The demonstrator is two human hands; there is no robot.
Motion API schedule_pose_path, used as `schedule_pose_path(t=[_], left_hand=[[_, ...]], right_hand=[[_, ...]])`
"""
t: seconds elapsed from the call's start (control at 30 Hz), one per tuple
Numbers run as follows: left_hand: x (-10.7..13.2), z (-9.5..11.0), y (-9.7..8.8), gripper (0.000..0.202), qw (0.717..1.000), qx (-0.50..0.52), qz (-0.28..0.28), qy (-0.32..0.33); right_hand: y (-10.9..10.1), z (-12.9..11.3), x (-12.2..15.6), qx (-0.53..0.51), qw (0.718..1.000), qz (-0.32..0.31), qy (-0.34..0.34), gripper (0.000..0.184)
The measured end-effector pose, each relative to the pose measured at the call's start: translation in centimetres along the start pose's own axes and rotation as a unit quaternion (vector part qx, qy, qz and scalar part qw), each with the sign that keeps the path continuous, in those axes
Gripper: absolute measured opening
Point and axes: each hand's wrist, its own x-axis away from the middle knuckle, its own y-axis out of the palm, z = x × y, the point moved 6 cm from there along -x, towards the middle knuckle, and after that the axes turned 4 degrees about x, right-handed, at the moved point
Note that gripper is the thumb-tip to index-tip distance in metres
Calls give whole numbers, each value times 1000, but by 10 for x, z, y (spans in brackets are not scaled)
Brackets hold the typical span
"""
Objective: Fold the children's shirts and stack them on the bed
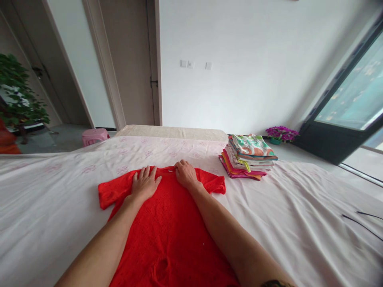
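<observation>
A red short-sleeved shirt [176,223] lies spread on the white sheet, its neckline away from me and its sleeves out to both sides. My left hand [145,183] rests flat on its left shoulder, fingers stretched out. At the right side of the neckline, my right hand [186,173] has its fingers curled on the fabric edge; the fingertips are partly hidden. A small gathered ring of cloth shows low on the shirt front. The bottom of the shirt runs out of view.
To the right stands a stack of folded clothes [249,159]. The patterned white sheet [299,207] has wrinkles on the right, where two dark cords [362,226] lie. Beyond are a pink stool [95,136], purple flowers [281,133] and a leafy plant [20,95].
</observation>
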Motion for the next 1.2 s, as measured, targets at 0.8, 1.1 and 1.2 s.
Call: schedule_pose_path(t=[0.8, 1.1, 1.2], left_hand=[[1, -7, 0, 68, 996, -18, 83, -21], [9, 25, -10, 54, 974, 57, 60, 212], [8, 24, -3, 60, 975, 62, 11, 215]], right_hand=[[-15, 104, 51, 89, 972, -178, 122, 61], [-21, 68, 13, 64, 987, -93, 110, 51], [0, 53, 12, 46, 987, -134, 76, 64]])
